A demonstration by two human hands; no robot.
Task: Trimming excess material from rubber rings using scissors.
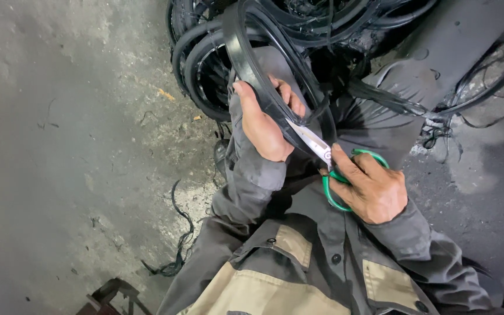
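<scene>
Over the person's lap, seen from the head camera, both bare hands work on a black rubber ring with a grooved, channel-like profile (258,70). The left hand (262,125) is closed around the ring's lower arc, thumb on the near side and fingers wrapped over the far edge, so the rubber stands upright and curves up and away from the fist. The right hand (373,189) grips a pair of scissors with green plastic handle loops and short silver blades (322,153); its fingers pass through the loops and the forefinger lies along the top near the pivot. The blades point up and to the left and meet the rubber ring just below the left hand, with the tips hidden against the black material; whether they are biting into it or only touching cannot be told.

Behind the hands lies a heap of similar black rubber rings and gaskets (298,23), stacked loosely, some overlapping the held one. Thin black rubber trimmings (177,239) curl on the grey concrete floor (59,146) to the left of the knees, and more strands lie at the right. The person wears a grey work jacket with tan panels (298,268).
</scene>
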